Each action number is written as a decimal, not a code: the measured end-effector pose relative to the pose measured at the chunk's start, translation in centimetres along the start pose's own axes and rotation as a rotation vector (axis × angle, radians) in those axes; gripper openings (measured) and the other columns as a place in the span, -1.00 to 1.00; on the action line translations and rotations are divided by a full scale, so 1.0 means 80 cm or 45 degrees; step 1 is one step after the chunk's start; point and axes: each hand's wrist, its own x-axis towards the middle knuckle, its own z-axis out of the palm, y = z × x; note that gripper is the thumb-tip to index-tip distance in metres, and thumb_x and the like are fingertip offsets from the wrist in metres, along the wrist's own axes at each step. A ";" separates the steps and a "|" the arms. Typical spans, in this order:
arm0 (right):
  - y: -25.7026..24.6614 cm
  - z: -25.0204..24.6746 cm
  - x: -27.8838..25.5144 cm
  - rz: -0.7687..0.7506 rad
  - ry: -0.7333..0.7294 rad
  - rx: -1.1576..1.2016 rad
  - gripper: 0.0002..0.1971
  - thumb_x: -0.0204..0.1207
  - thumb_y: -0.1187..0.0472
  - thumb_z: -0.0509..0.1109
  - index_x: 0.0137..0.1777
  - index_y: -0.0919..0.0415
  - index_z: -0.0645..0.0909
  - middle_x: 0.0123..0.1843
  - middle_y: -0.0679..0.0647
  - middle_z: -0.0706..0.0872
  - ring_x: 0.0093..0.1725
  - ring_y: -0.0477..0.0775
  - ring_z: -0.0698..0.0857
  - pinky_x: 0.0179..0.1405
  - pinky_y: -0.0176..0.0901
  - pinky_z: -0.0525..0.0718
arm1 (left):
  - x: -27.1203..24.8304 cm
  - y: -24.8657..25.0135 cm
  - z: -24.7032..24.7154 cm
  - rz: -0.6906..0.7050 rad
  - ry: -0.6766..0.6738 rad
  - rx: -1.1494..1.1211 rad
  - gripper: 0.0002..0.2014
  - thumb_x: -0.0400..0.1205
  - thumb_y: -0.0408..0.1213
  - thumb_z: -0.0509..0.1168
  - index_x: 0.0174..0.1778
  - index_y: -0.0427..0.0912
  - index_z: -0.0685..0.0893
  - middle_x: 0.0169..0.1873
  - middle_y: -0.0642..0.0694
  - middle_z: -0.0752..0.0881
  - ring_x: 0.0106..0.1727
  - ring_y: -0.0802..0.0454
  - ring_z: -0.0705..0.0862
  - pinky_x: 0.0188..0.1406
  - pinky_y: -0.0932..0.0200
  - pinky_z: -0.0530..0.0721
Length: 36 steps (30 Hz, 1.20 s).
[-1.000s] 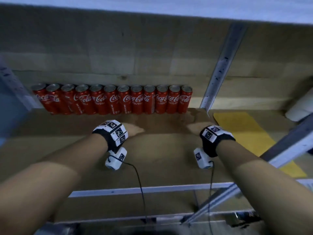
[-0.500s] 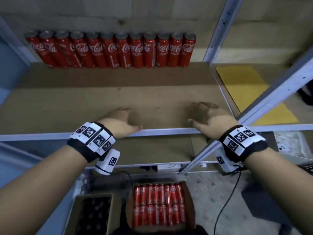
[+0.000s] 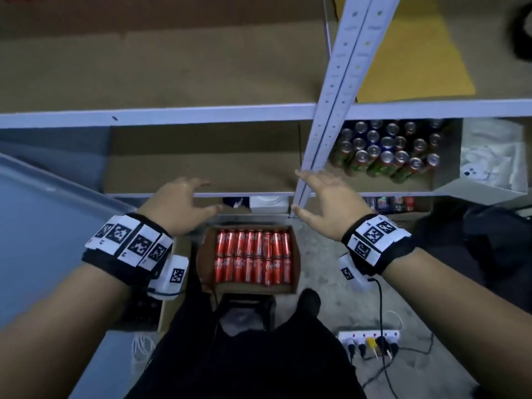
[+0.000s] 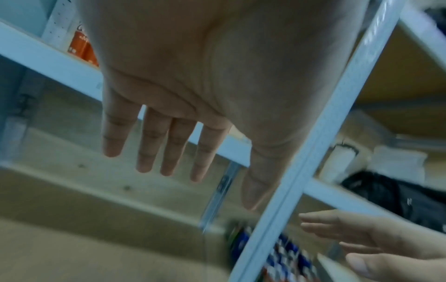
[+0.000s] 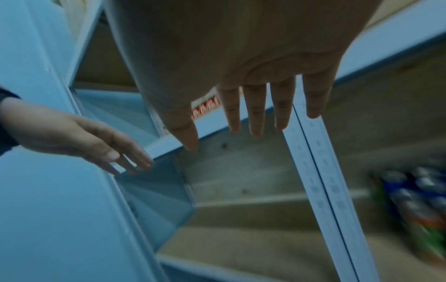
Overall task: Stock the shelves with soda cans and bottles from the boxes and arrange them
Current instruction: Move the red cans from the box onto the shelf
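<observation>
An open cardboard box (image 3: 294,254) on the floor holds two rows of red cola cans (image 3: 252,260) lying on their sides. My left hand (image 3: 184,203) hovers above the box's left side, fingers spread and holding nothing. My right hand (image 3: 322,197) hovers above the box's right side, also spread and bare, close to the white shelf upright (image 3: 339,93). In the left wrist view the left hand (image 4: 183,122) shows straight fingers, with the right hand (image 4: 357,244) lower right. The right wrist view shows the right hand (image 5: 253,95) with straight fingers and the left hand (image 5: 79,137) beside it.
A brown shelf board (image 3: 161,61) lies bare above a white front rail (image 3: 172,112). The lower right bay holds several green and blue cans (image 3: 385,151). A dark box (image 3: 141,309) stands left of the cola box. A power strip (image 3: 370,338) and cables lie on the floor.
Both hands drew back off the upper shelf and dropped toward the floor box. My view tilted down, so the row of cans at the shelf's back left the frame.
</observation>
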 end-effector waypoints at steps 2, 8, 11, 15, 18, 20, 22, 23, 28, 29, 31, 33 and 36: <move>0.009 0.032 -0.020 0.056 -0.105 0.007 -0.20 0.64 -0.31 0.25 0.79 -0.04 0.13 0.75 0.10 0.35 0.72 0.20 0.30 0.69 0.12 0.31 | -0.004 -0.003 0.032 -0.054 -0.110 0.060 -0.26 0.59 0.24 0.37 0.63 -0.04 0.44 0.54 -0.17 0.53 0.52 -0.16 0.52 0.47 -0.03 0.52; 0.014 0.127 -0.052 0.293 -0.389 0.064 -0.23 0.66 -0.24 0.30 0.77 0.01 0.14 0.58 0.21 0.56 0.52 0.27 0.55 0.46 0.08 0.56 | 0.003 -0.046 0.118 -0.044 -0.391 0.173 -0.31 0.54 0.27 0.36 0.59 0.10 0.48 0.46 -0.09 0.62 0.39 -0.09 0.64 0.35 -0.04 0.64; 0.014 0.173 -0.051 0.443 -0.500 0.104 -0.27 0.67 -0.22 0.30 0.77 -0.01 0.18 0.52 0.21 0.62 0.44 0.27 0.62 0.32 0.07 0.64 | 0.014 -0.077 0.153 -0.019 -0.586 0.203 -0.40 0.65 0.16 0.32 0.59 0.00 0.49 0.48 -0.10 0.60 0.39 -0.09 0.63 0.36 0.04 0.61; 0.021 0.238 -0.040 0.661 -0.668 0.109 -0.24 0.67 -0.22 0.32 0.79 0.00 0.16 0.55 0.20 0.60 0.45 0.28 0.63 0.24 0.02 0.64 | 0.032 -0.127 0.201 -0.028 -0.726 0.146 -0.53 0.74 -0.02 0.29 0.55 -0.13 0.54 0.47 -0.13 0.60 0.43 -0.11 0.60 0.32 0.20 0.51; 0.025 0.290 -0.027 0.720 -0.774 0.079 -0.21 0.66 -0.27 0.30 0.79 0.02 0.15 0.49 0.20 0.66 0.38 0.27 0.67 0.07 -0.03 0.66 | 0.058 -0.175 0.255 -0.060 -0.768 0.101 -0.73 0.73 -0.09 0.33 0.30 -0.09 0.66 0.10 -0.06 0.73 0.17 -0.08 0.67 0.02 0.48 0.54; 0.030 0.328 -0.015 0.752 -0.813 0.096 -0.23 0.67 -0.26 0.30 0.78 0.04 0.18 0.38 0.20 0.73 0.29 0.27 0.72 -0.06 -0.09 0.58 | 0.080 -0.207 0.296 -0.085 -0.802 0.083 -0.90 0.74 -0.13 0.32 0.01 -0.08 0.61 -0.24 0.04 0.58 -0.05 0.01 0.59 -0.36 0.50 0.44; 0.032 0.364 -0.001 0.776 -0.833 0.117 -0.31 0.69 -0.19 0.30 0.74 0.06 0.26 0.36 0.21 0.74 0.24 0.29 0.73 -0.05 -0.06 0.62 | 0.100 -0.239 0.340 -0.133 -0.813 0.098 -0.82 0.72 -0.08 0.34 -0.12 -0.07 0.56 -0.30 0.03 0.52 -0.19 0.01 0.56 -0.39 0.29 0.40; 0.033 0.382 0.006 0.771 -0.836 0.125 -0.36 0.70 -0.16 0.29 0.70 0.07 0.32 0.39 0.21 0.72 0.26 0.31 0.72 0.01 -0.03 0.65 | 0.111 -0.252 0.363 -0.149 -0.826 0.093 -0.79 0.71 -0.06 0.35 -0.15 -0.07 0.56 -0.32 0.03 0.53 -0.27 0.03 0.55 -0.41 0.25 0.39; 0.047 0.497 0.056 0.707 -0.900 0.169 -0.57 0.65 -0.15 0.29 0.43 0.00 0.59 0.29 0.16 0.76 -0.01 0.23 0.69 -0.13 -0.14 0.57 | 0.180 -0.309 0.476 -0.289 -0.990 0.057 -0.68 0.73 0.00 0.26 -0.29 -0.06 0.50 -0.26 -0.06 0.56 -0.35 0.23 0.62 -0.17 0.19 0.54; 0.054 0.525 0.065 0.702 -0.920 0.177 -0.62 0.63 -0.12 0.31 0.36 -0.01 0.61 0.28 0.14 0.77 -0.07 0.18 0.66 -0.22 -0.17 0.54 | 0.192 -0.316 0.496 -0.266 -0.981 0.082 -0.73 0.65 0.11 0.27 -0.24 0.02 0.55 -0.19 -0.04 0.63 -0.22 0.12 0.67 -0.09 0.12 0.62; 0.065 0.576 0.083 0.711 -0.957 0.188 -0.68 0.62 -0.10 0.33 0.29 0.00 0.60 0.30 0.12 0.75 -0.10 0.12 0.66 -0.24 -0.19 0.56 | 0.210 -0.328 0.534 -0.222 -0.966 0.099 -0.75 0.60 0.16 0.29 -0.07 0.05 0.62 -0.08 -0.01 0.69 -0.05 -0.01 0.68 0.04 0.05 0.68; 0.072 0.625 0.098 0.715 -0.970 0.228 -0.56 0.64 -0.12 0.38 0.43 0.07 0.60 0.39 0.12 0.70 0.20 0.23 0.70 0.10 -0.07 0.64 | 0.229 -0.339 0.575 -0.229 -0.967 0.065 -0.75 0.67 0.06 0.31 -0.01 -0.04 0.67 -0.07 -0.02 0.69 -0.02 -0.03 0.67 0.01 0.09 0.64; 0.086 0.681 0.122 0.702 -1.006 0.212 -0.48 0.65 -0.06 0.40 0.54 0.13 0.53 0.46 0.14 0.65 0.38 0.26 0.65 0.29 0.01 0.61 | 0.258 -0.356 0.633 -0.267 -0.935 0.015 -0.68 0.64 0.04 0.34 0.06 -0.15 0.75 -0.02 -0.08 0.73 0.03 -0.09 0.70 0.14 -0.02 0.70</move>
